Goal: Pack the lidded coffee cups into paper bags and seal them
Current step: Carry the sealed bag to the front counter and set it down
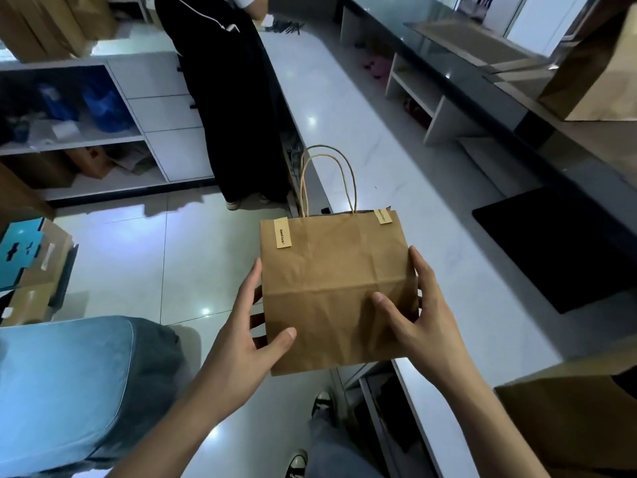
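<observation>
Centre frame, paper bag (331,288) upright w/ handles up, gripped between left hand (248,336) & right hand (417,322), both equally near.

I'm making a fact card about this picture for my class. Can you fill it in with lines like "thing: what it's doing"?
paper bag: brown, held up between both hands, top closed
handles: two twisted paper loops standing up from the top
left sticker: folded over the top edge, reads "Good luck!"
right sticker: folded over the top edge on the other side
left hand: grips the bag's left side, thumb on the front
right hand: grips the bag's right side, thumb on the front
coffee cups: none visible
white counter: behind the bag
</observation>
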Demonstrator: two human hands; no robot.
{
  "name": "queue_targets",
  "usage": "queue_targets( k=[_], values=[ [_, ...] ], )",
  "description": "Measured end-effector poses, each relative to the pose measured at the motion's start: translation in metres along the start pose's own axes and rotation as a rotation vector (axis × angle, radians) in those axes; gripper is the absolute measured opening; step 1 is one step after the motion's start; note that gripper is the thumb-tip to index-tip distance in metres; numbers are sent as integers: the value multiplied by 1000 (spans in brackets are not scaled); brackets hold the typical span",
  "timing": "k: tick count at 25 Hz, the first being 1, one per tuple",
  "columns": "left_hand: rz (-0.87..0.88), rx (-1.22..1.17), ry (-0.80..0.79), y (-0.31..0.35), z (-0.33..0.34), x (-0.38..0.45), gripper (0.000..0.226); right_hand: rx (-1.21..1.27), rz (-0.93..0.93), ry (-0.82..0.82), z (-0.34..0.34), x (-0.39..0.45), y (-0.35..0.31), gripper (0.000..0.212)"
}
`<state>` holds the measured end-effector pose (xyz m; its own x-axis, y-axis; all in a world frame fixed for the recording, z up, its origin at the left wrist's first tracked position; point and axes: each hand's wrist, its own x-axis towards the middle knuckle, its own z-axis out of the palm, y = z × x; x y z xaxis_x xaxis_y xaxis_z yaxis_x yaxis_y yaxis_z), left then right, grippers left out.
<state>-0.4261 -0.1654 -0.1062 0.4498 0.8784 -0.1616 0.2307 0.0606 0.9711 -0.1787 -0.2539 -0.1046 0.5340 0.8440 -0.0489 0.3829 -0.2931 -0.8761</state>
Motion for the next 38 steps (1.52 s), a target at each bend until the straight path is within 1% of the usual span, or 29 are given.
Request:
queue_targets(
  k=[7,13,19,24,27,32,38],
  values=[
    [36,60,-23,23,6,79,98,66,22,38,-3,83,-1,84],
    [67,107,-59,54,27,166,98,99,43,100,-24,161,-2,84],
    [126,99,-110,85,74,234,97,106,91,238,-64,220,2,85],
    [157,71,-180,102,116,270,100,61,114,354,-103,240,-2,86],
    [173,79,-249,115,142,289,97,39,122,432,-130,246,-5,83],
    [297,92,-315,144,176,316,95,36,141,574,-172,260,-14,76],
    [492,74,-365,186,206,331,95,55,47,710,-224,277,-25,63]
  ],
)
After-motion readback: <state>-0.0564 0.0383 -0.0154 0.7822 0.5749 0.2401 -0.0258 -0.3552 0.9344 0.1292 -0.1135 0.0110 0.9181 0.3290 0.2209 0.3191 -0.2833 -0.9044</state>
